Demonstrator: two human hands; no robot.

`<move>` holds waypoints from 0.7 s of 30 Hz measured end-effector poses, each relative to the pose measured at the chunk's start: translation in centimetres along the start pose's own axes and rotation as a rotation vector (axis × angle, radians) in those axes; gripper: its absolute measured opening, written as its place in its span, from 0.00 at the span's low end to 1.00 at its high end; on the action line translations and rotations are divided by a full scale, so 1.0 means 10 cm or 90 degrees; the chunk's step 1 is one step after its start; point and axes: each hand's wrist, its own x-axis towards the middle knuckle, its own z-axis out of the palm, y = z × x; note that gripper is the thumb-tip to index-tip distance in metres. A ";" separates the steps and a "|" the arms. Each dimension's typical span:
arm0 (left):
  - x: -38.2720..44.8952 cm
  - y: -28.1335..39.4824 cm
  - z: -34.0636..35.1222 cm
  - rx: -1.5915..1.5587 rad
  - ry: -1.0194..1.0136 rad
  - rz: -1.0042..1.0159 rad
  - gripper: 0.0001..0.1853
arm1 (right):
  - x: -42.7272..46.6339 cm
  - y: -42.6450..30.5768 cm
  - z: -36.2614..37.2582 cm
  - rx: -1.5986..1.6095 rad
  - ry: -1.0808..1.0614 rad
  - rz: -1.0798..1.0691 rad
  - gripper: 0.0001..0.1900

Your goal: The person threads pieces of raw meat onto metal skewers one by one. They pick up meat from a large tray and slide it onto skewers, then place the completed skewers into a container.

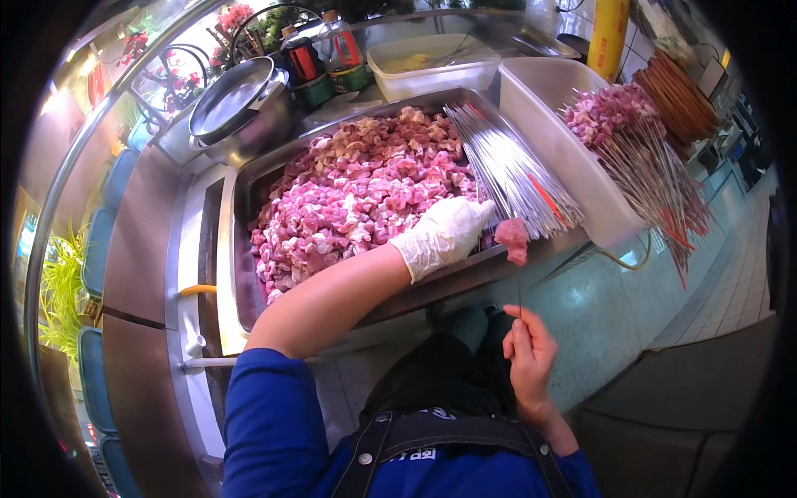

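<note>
My right hand (530,355) is bare and pinches the lower end of a thin metal skewer (519,286). The skewer stands nearly upright, with raw meat pieces (512,239) threaded on its upper part. My left hand (445,236), in a white glove, reaches over the near edge of the steel tray (241,299). Its fingers are curled beside the bare skewers, and whether anything is inside them is hidden. A large heap of raw pink meat chunks (367,193) fills much of the tray. A bundle of bare metal skewers (510,168) lies along its right side, a few with red parts.
Right of the tray, a white plastic bin (554,131) holds loaded meat skewers (613,115), their ends jutting over its side. Behind stand another white tub (429,81), two bottles (339,50) and a steel pot with a lid (233,99). A metal rail (68,155) curves at left.
</note>
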 end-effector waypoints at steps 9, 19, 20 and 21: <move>-0.31 -0.40 -0.34 -0.427 0.027 -0.123 0.20 | 0.01 0.06 -0.03 0.000 -0.035 0.024 0.12; 0.01 0.00 -0.07 -0.072 -0.052 -0.070 0.26 | 0.10 0.01 0.02 0.000 -0.017 0.041 0.12; 0.05 -0.03 -0.01 -0.055 -0.064 -0.074 0.26 | 0.09 0.02 0.00 -0.003 -0.017 0.043 0.12; 0.04 -0.05 -0.01 -0.090 -0.003 -0.040 0.24 | 0.08 0.04 -0.02 -0.004 -0.012 0.046 0.12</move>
